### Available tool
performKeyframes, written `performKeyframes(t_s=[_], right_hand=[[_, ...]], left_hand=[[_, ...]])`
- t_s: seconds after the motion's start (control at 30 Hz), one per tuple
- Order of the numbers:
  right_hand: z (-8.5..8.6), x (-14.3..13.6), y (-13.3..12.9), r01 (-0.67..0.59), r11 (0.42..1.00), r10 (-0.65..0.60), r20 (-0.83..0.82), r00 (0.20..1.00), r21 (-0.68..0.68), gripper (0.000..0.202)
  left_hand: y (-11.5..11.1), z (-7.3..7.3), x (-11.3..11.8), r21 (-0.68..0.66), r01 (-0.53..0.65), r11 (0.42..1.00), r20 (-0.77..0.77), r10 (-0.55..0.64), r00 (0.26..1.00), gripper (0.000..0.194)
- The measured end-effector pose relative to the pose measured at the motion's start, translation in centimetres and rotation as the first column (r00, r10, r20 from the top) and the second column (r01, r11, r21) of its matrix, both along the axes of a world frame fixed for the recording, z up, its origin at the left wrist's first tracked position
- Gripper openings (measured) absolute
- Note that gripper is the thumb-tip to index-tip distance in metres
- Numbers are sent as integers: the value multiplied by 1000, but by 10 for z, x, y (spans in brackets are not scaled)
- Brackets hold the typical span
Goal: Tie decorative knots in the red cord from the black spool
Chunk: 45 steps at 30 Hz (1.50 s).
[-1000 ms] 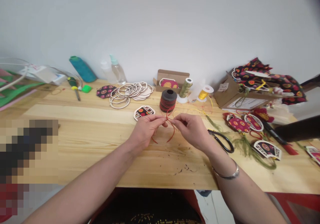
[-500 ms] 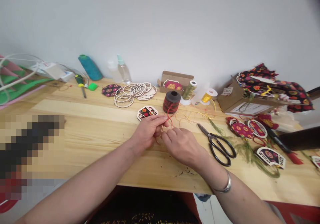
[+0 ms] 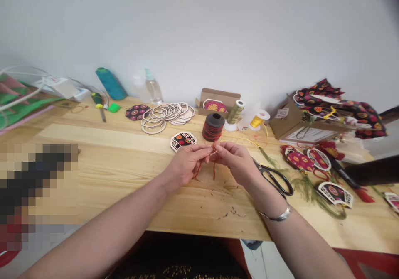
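My left hand [image 3: 186, 161] pinches a red cord [image 3: 214, 169] between thumb and fingers. Close against it, my right hand [image 3: 232, 156] also grips the cord, near a small crossing or loop at the fingertips. Loose cord ends hang below both hands. Just behind them stands a dark spool of red cord [image 3: 213, 127]. A framed ornament [image 3: 183, 140] with patterned cloth lies beyond my left hand. Black-handled scissors [image 3: 277, 179] rest to the right, their blades partly hidden by my right hand.
Wooden frames [image 3: 170, 115] are piled behind on the left. A green spool [image 3: 236, 113] and a yellow spool [image 3: 258, 119] stand at the back. A cardboard box [image 3: 289, 117] heaped with cloth sits right, with tasselled ornaments [image 3: 335, 195] in front. Bottles [image 3: 152, 86] line the wall.
My right hand has turned from palm-down to thumb-up and risen to the left hand's fingertips. It now covers the scissors' blades. The left hand has barely moved.
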State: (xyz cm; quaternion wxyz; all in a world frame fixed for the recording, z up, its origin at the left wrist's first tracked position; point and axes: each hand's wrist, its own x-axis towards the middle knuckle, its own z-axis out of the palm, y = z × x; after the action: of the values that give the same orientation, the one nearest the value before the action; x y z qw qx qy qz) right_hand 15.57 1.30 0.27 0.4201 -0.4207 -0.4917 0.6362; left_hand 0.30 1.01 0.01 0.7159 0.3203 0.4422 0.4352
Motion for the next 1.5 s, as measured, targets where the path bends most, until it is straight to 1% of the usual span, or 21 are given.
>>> performKeyframes(t_s=[0.07, 0.17, 0.3, 0.4, 0.67, 0.87, 1.07, 1.27, 1.4, 1.5], right_hand=[[1, -2, -2, 21, 999, -21, -10, 1000, -45, 30], [3, -3, -3, 98, 995, -97, 45, 994, -21, 29], [2, -3, -1, 117, 993, -116, 79, 990, -6, 27], [2, -1, 0, 134, 991, -136, 101, 986, 29, 26], [1, 2, 2, 121, 989, -131, 131, 983, 83, 23], [1, 3, 3, 113, 989, -128, 164, 978, 98, 22], [3, 2, 2, 108, 991, -121, 176, 977, 85, 23], [4, 1, 1, 80, 997, -82, 172, 982, 19, 27], [3, 0, 2, 104, 994, -105, 168, 980, 13, 31], [2, 1, 2, 116, 993, -119, 173, 978, 25, 30]], left_hand=[[-1, 0, 0, 13, 7, 1000, -25, -7, 1000, 16], [-2, -1, 1, 29, 35, 999, -71, -33, 997, 15], [-3, -1, 0, 60, 61, 996, -123, -53, 991, 15], [-3, -1, 0, 62, 73, 995, -146, -64, 987, 16], [-4, 0, 1, 78, 92, 993, -138, -81, 987, 18], [-3, -1, 1, 98, 104, 990, -167, -86, 982, 21], [-4, -1, 0, 117, 86, 989, -200, -62, 978, 17], [-3, -2, 1, 116, 57, 992, -200, -33, 979, 20], [-3, -3, 1, 113, 58, 992, -192, -35, 981, 20], [-3, -3, 1, 125, 68, 990, -205, -41, 978, 20]])
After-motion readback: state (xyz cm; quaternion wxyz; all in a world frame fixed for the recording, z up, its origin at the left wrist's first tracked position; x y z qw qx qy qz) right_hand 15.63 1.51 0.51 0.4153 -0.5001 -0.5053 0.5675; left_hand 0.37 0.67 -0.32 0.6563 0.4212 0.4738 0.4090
